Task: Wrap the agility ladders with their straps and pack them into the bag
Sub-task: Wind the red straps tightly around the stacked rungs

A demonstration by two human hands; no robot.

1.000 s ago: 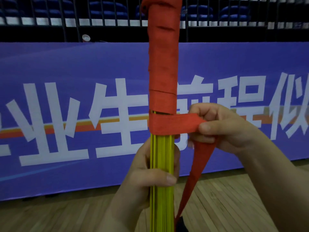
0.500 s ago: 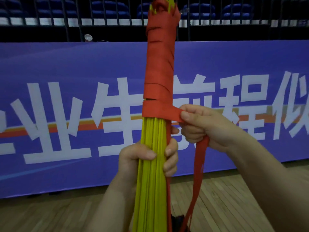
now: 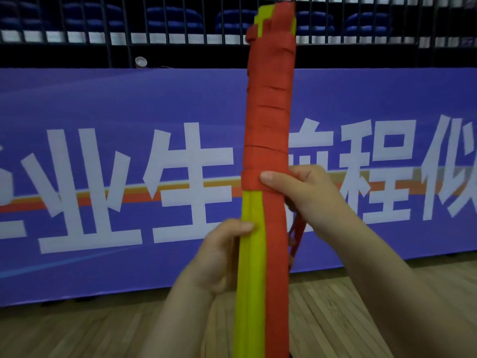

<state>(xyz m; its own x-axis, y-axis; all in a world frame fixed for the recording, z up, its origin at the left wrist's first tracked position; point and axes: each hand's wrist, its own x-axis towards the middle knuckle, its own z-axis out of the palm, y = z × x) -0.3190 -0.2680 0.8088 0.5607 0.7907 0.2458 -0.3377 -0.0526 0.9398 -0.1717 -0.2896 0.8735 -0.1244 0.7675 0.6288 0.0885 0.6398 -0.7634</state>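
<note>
A bundle of yellow agility ladder rungs (image 3: 251, 267) stands upright in the middle of the view. Its upper half is wound in coils of red strap (image 3: 269, 112). More red strap runs straight down the bundle's right side. My left hand (image 3: 222, 257) grips the bare yellow part from the left, thumb across the front. My right hand (image 3: 302, 192) holds the lowest red coil against the bundle, thumb pressed on it, with loose strap trailing down behind the hand. No bag is in view.
A long blue banner (image 3: 103, 177) with white characters stands close behind the bundle. Above it are a dark railing (image 3: 180, 27) and blue seats. A wooden floor (image 3: 77, 329) lies below.
The bundle has turned and come closer, so a flat red strip now faces me. My right hand has moved from pulling the strap sideways to pressing the lowest coil against the bundle.
</note>
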